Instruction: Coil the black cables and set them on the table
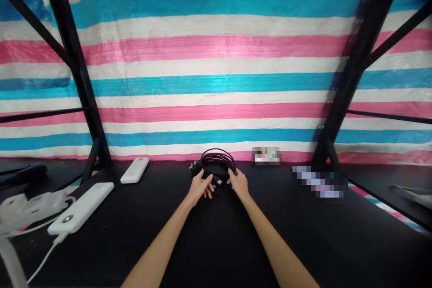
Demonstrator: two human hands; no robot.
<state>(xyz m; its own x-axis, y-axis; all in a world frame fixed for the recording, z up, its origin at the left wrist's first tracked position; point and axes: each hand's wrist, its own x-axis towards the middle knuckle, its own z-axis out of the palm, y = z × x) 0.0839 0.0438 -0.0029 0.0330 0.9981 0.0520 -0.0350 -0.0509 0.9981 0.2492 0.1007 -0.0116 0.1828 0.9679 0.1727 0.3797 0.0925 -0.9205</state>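
A coiled black cable [218, 153] with several loops is at the middle of the black tabletop, toward its far edge. My left hand [200, 189] grips the coil's left side near the connector ends, its lower fingers loosely apart. On the right side of the coil, my right hand [239, 183] pinches the loops between thumb and fingers. Metal-tipped plugs show at the left of the coil, and a light-tipped plug [219, 182] points out between my hands. The fingertips on the cable are partly hidden.
Left of my hands lie a white power bank [135, 170] and a larger white one [83, 207] with a cable plugged in. White power adapters [33, 207] sit at far left. Two blurred items, a small box [266, 155] and a long pack [319, 182], lie right. Black frame posts flank the table.
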